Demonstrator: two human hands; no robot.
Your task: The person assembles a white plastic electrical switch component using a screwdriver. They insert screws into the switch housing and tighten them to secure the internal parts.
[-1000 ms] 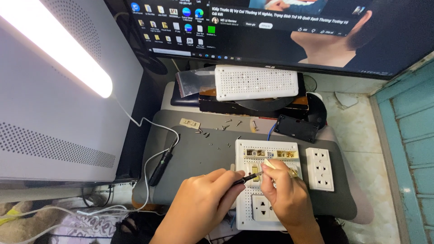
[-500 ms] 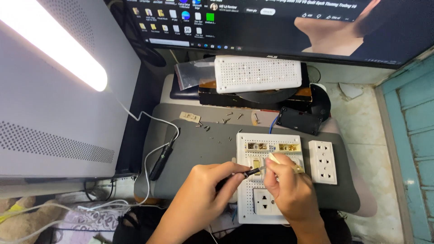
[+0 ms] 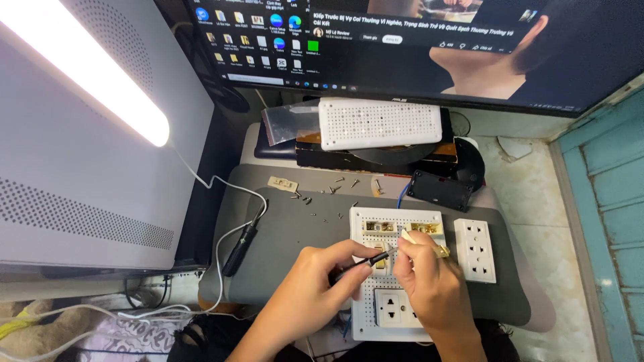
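Head view: left hand (image 3: 315, 288) is closed on a dark screwdriver (image 3: 359, 265), its tip now brought to the brass terminal (image 3: 380, 262) on the white perforated board (image 3: 396, 268). Right hand (image 3: 429, 285) is pinched beside the tip; what it holds cannot be told. Versus a second ago the hands are barely shifted, so work stays on that terminal.

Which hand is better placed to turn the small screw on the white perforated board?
Left hand: it likely suits, since it holds the black screwdriver, tip at the perforated board. Right hand pinches a small part beside the tip.
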